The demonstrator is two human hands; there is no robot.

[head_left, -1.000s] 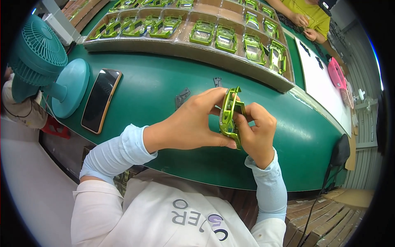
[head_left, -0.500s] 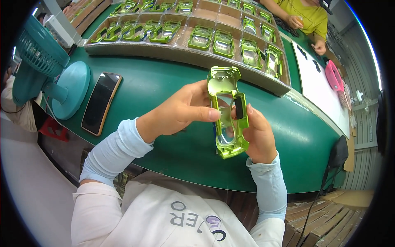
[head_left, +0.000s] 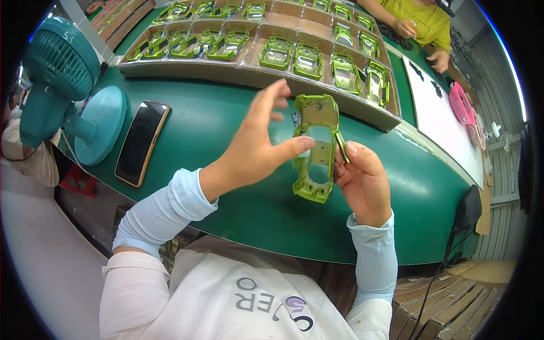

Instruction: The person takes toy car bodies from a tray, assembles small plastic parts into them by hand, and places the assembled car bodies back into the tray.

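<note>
The green car-shaped shell (head_left: 322, 152) is between the two hands, raised over the green table (head_left: 419, 209), with its long axis running from near to far. It is just left of the right hand (head_left: 365, 180) and to the right of the left hand's palm. The right hand is closed in a pinch on the shell's right side, its thumb by the near end of a narrow side piece (head_left: 341, 148) that angles out from the body. The left hand (head_left: 249, 146) is wide, fingers raised and spread toward the far side; its thumb overlaps the shell's left edge, though whether it presses there is hard to tell. The shell looks glossy along its rims, duller inside, with clear window areas. Beyond it, a cardboard tray (head_left: 226, 72) holds similar green shells.
</note>
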